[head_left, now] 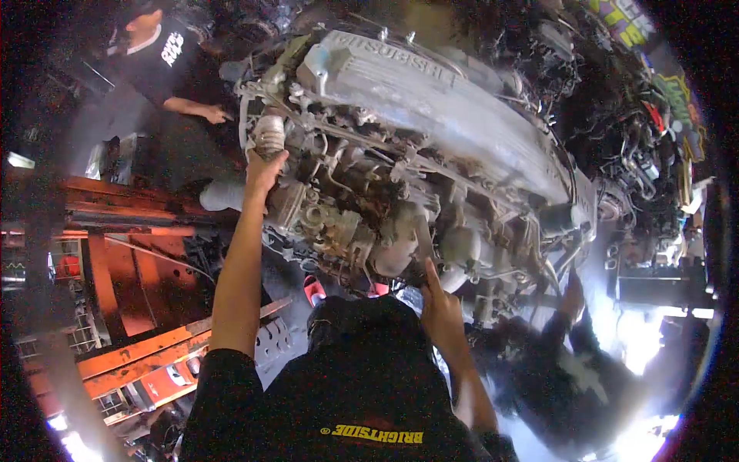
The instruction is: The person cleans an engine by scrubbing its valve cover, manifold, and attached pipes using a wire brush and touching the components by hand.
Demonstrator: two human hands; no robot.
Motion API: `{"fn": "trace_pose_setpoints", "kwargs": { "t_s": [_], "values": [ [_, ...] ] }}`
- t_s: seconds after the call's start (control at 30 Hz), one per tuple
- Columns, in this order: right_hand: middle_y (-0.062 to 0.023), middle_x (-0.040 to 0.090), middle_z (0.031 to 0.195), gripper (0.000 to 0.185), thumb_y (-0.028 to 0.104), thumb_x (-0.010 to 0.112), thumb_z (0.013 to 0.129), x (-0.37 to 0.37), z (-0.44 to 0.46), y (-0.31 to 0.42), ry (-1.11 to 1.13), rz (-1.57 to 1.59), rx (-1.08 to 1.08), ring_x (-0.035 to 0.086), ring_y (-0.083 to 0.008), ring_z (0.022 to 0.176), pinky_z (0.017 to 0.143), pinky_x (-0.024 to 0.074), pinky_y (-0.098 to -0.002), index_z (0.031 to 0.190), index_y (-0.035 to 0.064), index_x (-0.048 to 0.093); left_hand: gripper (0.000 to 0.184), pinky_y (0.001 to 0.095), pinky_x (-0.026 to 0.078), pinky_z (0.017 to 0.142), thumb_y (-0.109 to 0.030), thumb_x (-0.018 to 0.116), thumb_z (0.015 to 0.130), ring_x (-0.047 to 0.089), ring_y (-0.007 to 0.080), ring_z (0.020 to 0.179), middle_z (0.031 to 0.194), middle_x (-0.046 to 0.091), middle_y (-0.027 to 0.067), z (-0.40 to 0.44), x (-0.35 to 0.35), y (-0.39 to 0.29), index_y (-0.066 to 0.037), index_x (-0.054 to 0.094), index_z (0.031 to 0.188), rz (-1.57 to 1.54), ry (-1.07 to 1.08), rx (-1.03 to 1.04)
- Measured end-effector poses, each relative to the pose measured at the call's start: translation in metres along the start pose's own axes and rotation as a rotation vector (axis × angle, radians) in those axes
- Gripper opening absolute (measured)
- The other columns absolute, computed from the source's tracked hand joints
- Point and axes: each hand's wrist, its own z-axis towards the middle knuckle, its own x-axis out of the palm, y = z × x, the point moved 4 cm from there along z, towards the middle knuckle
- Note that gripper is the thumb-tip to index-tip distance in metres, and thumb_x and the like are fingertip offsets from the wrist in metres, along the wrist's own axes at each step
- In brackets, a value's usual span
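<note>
1. Engine (462, 115): lies ahead of both hands, its pale, lettered cover beyond the fingertips.
2. Left hand (265, 171): fingers curled around the near end of a ribbed pipe (270, 132) at the engine's left end.
3. Right hand (441, 306): forefinger extended, the others folded about a flat tool (424, 237) over the engine's near side; contact between them cannot be told.
</note>
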Motion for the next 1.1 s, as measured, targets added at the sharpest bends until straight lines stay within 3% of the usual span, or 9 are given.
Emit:
{"fn": "trace_pose_setpoints", "kwargs": {
  "t_s": [0.2,0.4,0.6,0.67,0.8,0.87,0.93,1.0,1.1],
  "values": [
    [-0.0263,0.065,0.120,0.057,0.003,0.051,0.096,-0.015,0.027,0.046,-0.159,0.188,-0.151,0.065,-0.0480,0.084,0.074,0.0543,-0.0489,0.151,0.0116,0.037,0.108,0.0422,0.051,0.090,-0.055,0.084,0.068,0.065,0.0393,0.107,0.117,0.063,0.0312,-0.017,-0.010,-0.026,0.014,0.034,0.135,-0.026,0.077,0.012],
    [-0.0276,0.065,0.082,0.075,0.000,0.053,0.089,0.012,0.160,0.116,-0.164,0.051,-0.307,0.064,-0.0472,0.068,0.061,0.0503,-0.0564,0.155,0.0112,0.020,0.103,0.0451,0.051,0.083,-0.061,0.077,0.076,0.066,0.0415,0.095,0.106,0.065,0.0314,0.008,0.012,0.032,0.016,0.035,0.130,-0.018,0.056,0.175],
    [-0.0299,0.066,0.088,0.083,0.007,0.050,0.089,0.081,0.245,0.191,0.014,-0.117,-0.094,0.070,-0.0455,0.078,0.069,0.0582,-0.0539,0.159,0.0126,0.005,0.095,0.0440,0.050,0.081,-0.057,0.075,0.081,0.065,0.0405,0.093,0.108,0.062,0.0318,-0.018,0.001,-0.006,0.015,0.035,0.128,-0.111,0.064,0.214],
    [-0.0297,0.066,0.089,0.084,0.009,0.052,0.089,0.089,0.237,0.193,-0.037,-0.198,-0.050,0.070,-0.0453,0.077,0.068,0.0582,-0.0536,0.159,0.0127,0.006,0.094,0.0431,0.050,0.081,-0.055,0.075,0.082,0.064,0.0389,0.092,0.107,0.062,0.0307,-0.015,0.004,0.008,0.016,0.034,0.128,-0.230,0.154,0.095],
    [-0.0236,0.066,0.081,0.088,0.008,0.058,0.086,0.070,0.209,0.165,-0.066,-0.192,0.054,0.068,-0.0448,0.069,0.060,0.0557,-0.0560,0.159,0.0243,0.009,0.093,0.0387,0.051,0.073,-0.050,0.074,0.085,0.063,0.0288,0.079,0.100,0.060,0.0219,-0.023,-0.003,-0.011,0.015,0.026,0.131,-0.219,0.117,0.354],
    [-0.0191,0.065,0.073,0.090,0.007,0.064,0.082,0.048,0.187,0.147,-0.142,-0.151,0.014,0.067,-0.0383,0.064,0.056,0.0533,-0.0540,0.158,0.0194,0.017,0.091,0.0353,0.051,0.071,-0.046,0.073,0.087,0.063,0.0251,0.078,0.102,0.060,0.0207,-0.023,-0.004,-0.022,0.015,0.022,0.133,-0.350,0.250,0.083],
    [-0.0210,0.065,0.075,0.067,0.009,0.058,0.090,0.017,0.170,0.153,-0.188,-0.134,0.113,0.067,-0.0391,0.069,0.061,0.0514,-0.0505,0.152,0.0164,0.034,0.086,0.0319,0.051,0.069,-0.040,0.073,0.089,0.063,0.0220,0.077,0.101,0.060,0.0190,-0.018,-0.001,-0.010,0.013,0.022,0.135,-0.238,0.259,0.144],
    [-0.0232,0.067,0.082,0.060,0.010,0.056,0.093,0.002,0.159,0.153,-0.268,-0.100,0.085,0.067,-0.0412,0.071,0.064,0.0511,-0.0499,0.151,0.0155,0.038,0.083,0.0332,0.050,0.075,-0.035,0.073,0.090,0.061,0.0224,0.085,0.105,0.058,0.0200,-0.029,-0.015,-0.042,0.011,0.022,0.137,-0.473,0.299,-0.026],
    [-0.0223,0.069,0.090,0.061,0.006,0.054,0.095,-0.024,0.165,0.186,-0.340,-0.055,0.091,0.067,-0.0436,0.074,0.065,0.0516,-0.0495,0.152,0.0142,0.036,0.081,0.0375,0.046,0.088,-0.032,0.072,0.091,0.056,0.0264,0.101,0.118,0.053,0.0229,-0.020,-0.004,-0.004,0.008,0.021,0.140,-0.363,0.216,0.068]
  ]
}}
